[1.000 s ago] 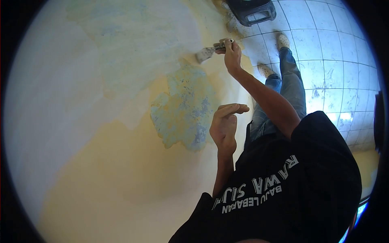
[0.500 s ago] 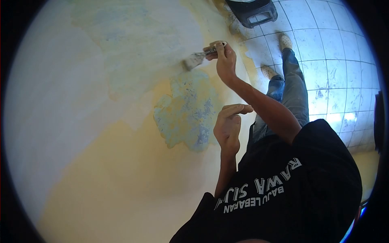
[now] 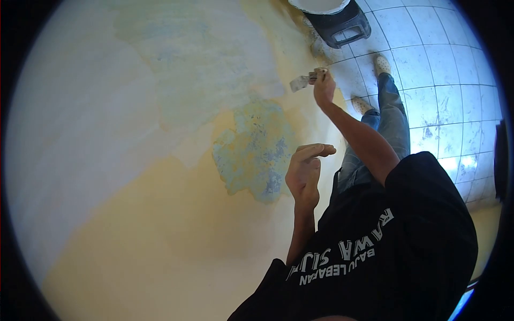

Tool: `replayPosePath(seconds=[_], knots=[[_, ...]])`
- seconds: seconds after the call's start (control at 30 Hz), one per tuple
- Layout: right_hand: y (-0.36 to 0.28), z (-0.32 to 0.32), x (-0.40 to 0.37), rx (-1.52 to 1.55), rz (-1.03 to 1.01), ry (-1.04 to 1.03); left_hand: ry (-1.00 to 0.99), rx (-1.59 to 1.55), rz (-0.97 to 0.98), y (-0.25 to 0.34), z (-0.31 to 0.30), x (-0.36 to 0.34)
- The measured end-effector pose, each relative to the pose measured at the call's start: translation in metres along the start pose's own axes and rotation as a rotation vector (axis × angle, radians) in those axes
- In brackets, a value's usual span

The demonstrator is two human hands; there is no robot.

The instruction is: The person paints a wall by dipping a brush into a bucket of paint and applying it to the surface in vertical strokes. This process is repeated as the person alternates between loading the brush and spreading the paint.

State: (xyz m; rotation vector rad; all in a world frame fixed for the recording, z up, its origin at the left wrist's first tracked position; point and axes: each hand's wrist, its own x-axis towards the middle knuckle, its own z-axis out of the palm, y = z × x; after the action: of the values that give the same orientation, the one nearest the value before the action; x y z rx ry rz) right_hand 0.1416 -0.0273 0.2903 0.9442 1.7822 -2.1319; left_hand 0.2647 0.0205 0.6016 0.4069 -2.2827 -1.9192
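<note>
My right hand (image 3: 324, 90) is closed around the handle of a whitish flat brush (image 3: 301, 82), whose head points left and appears just off the wall (image 3: 160, 214). Below and left of it, a rough patch (image 3: 254, 150) of bluish-green and yellow shows on the wall. Close to the right edge of this patch is my left hand (image 3: 304, 174). Its fingers are loosely bent and point right, the thumb is a little apart from them, and nothing shows in the hand.
A dark bucket (image 3: 338, 27) with a pale rim stands at the top on the tiled floor (image 3: 428, 61). My legs (image 3: 393, 109) and light, holed shoes are at the right. A dark object (image 3: 501, 160) lies along the far right edge.
My right hand has moved right and slightly down with the brush, away from the top of the rough patch. The view has shifted, and more of the bucket shows. My left hand keeps its shape.
</note>
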Motion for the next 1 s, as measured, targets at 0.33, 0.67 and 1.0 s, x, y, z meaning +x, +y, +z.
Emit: replayPosePath(seconds=[0.33, 0.67, 1.0], knots=[[-0.162, 0.033, -0.071, 0.669, 0.077, -0.330, -0.078, -0.012, 0.001, 0.000, 0.010, -0.005], [-0.031, 0.032, -0.007, 0.105, -0.036, -0.051, -0.077, 0.018, 0.041, 0.007, 0.001, -0.005], [-0.129, 0.034, -0.093, 0.581, -0.002, -0.296, -0.133, -0.136, 0.006, 0.004, -0.002, -0.010]])
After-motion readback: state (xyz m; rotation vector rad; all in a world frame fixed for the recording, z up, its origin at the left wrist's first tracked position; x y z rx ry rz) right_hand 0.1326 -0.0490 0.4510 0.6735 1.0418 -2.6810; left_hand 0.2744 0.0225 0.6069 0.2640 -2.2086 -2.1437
